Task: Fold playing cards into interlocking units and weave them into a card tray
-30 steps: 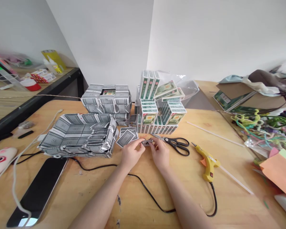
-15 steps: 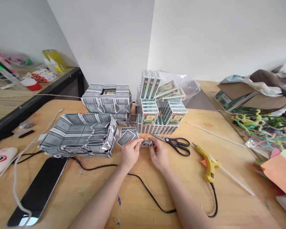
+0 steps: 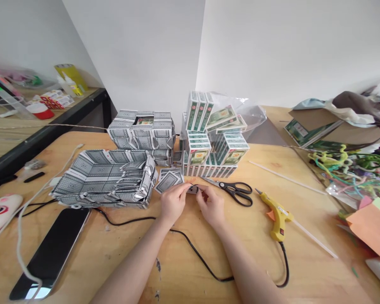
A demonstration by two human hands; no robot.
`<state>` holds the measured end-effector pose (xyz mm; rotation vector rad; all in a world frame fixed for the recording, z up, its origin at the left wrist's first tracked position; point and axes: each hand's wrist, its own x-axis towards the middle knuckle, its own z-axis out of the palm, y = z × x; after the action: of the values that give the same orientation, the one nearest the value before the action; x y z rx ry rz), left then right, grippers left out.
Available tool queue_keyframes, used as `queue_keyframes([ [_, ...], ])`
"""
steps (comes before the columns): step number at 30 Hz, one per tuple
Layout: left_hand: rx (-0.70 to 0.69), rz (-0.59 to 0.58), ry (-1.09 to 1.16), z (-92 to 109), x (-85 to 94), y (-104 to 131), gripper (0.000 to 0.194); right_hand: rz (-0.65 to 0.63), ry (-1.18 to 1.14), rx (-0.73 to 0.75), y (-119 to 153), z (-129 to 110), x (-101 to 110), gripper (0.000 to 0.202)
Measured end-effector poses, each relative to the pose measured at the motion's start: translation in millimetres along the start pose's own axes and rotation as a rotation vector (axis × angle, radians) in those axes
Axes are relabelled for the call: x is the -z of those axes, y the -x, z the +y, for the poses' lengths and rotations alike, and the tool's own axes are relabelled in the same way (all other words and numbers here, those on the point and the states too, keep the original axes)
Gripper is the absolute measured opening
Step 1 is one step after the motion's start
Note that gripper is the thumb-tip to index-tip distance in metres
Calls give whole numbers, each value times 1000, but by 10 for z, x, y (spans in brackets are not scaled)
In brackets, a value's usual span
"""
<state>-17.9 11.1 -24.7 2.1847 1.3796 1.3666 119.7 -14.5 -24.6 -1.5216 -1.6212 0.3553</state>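
Note:
Between my two hands is a playing card (image 3: 192,190), partly covered by the fingers. My left hand (image 3: 173,203) pinches its left end, and my right hand (image 3: 210,206) closes on its right end. Just behind my left hand lie loose playing cards (image 3: 169,180), backs up. To the left stands an open tray built from folded playing cards (image 3: 91,183), with a stack of folded cards inside its right end. Black-handled scissors (image 3: 237,190) rest to the right of my right hand, and beyond them lies a yellow glue gun (image 3: 277,217) with a glue stick in it.
Boxed card decks (image 3: 199,154) are stacked at the back, beside a block covered in cards (image 3: 142,131). A phone (image 3: 52,253) lies front left. A black cord (image 3: 190,249) crosses under my forearms. Craft stems (image 3: 345,164) and a cardboard box (image 3: 332,131) fill the right side.
My right hand has shifted slightly left along the card, and its fingers now cover more of the right end. The left hand has stayed in place.

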Motion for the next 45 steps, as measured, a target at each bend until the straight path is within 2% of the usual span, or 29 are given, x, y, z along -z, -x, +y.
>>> queue_keyframes([
  [7, 7, -24, -9, 7, -6, 4, 20, 62, 54, -20, 1, -28, -12, 22],
  [16, 10, -23, -5, 17, -10, 12, 19, 55, 41, -38, 22, 48, -39, 24],
  [21, 61, 0, 12, -19, -6, -1, 18, -30, -138, -30, 5, 20, -6, 29],
  [25, 90, -12, 50, -33, 5, -28, 17, -91, -323, -86, -20, 25, -17, 28],
  [29, 97, -48, 86, -8, -3, -27, 16, -39, -303, -149, -31, 78, -28, 21],
  [32, 137, -57, 117, 18, -19, -10, 23, 13, -263, -180, -33, 91, -18, 20],
  [38, 204, -20, 133, 42, -52, 3, 29, -2, -308, -198, -22, 38, -20, 17],
  [41, 187, -7, 69, 34, -55, 5, 32, -5, -299, -192, -15, 22, -24, 17],
  [45, 94, 2, 39, 34, -27, 10, 34, 52, -277, -200, -23, 49, -14, 15],
])
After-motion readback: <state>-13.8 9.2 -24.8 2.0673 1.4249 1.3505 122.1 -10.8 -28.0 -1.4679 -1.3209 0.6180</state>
